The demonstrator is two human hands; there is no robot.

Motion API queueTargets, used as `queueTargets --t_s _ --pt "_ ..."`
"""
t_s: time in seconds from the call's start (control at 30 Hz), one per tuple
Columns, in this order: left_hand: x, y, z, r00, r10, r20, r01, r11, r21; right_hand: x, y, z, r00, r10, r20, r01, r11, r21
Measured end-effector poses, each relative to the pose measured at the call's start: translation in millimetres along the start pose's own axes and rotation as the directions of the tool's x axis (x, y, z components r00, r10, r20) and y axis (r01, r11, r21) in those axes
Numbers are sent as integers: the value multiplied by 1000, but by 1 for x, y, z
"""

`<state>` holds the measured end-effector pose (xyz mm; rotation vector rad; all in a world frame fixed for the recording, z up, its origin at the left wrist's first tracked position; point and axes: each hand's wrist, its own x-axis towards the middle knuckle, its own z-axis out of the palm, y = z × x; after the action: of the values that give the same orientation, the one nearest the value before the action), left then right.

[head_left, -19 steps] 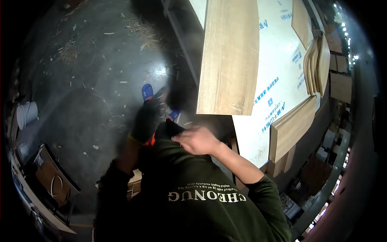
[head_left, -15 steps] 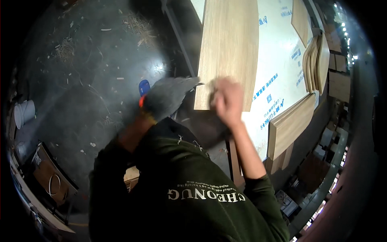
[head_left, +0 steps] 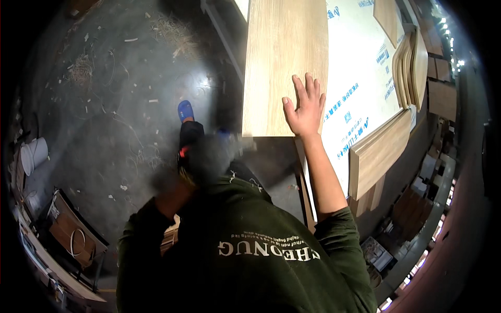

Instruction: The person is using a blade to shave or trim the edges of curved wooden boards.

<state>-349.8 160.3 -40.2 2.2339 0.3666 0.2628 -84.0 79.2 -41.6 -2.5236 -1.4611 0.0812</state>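
Observation:
A long wood-grain panel [head_left: 276, 62] lies on the white-topped table ahead of me, its near end toward my body. My right hand [head_left: 305, 110] rests flat on the panel's near right corner, bare, with fingers spread and nothing held. Low in front of my body, left of the panel's near end, is my left hand [head_left: 211, 156]. It wears a dark grey glove and is smeared by motion, so its fingers cannot be made out. An orange-red band shows by its wrist. The left hand is apart from the panel.
Printed white sheeting [head_left: 342, 109] covers the table. At its right edge stand curved wood panels [head_left: 408, 73] and a stack of flat panels [head_left: 380, 151]. Scraps and shavings [head_left: 175, 34] litter the floor. A white bucket [head_left: 34, 155] stands far left; a cart-like frame [head_left: 78, 237] is below it.
My right hand has gone from a blurred, closed shape to lying flat on the panel. My gloved left hand has drawn back from the panel's edge toward my body.

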Motion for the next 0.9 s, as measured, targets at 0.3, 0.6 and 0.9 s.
queueTargets --t_s 0.3,0.6,0.9 --pt "26 29 -8 894 -198 402 18 912 410 0 1 1 999 3 -33 -3 1000 10" --pt "-82 -46 56 885 -410 -222 318 879 -355 -19 -80 9 987 65 147 -50 993 -103" --pt "-102 -3 44 680 -689 251 202 -153 -967 -48 -117 14 947 -205 247 239 964 -113"
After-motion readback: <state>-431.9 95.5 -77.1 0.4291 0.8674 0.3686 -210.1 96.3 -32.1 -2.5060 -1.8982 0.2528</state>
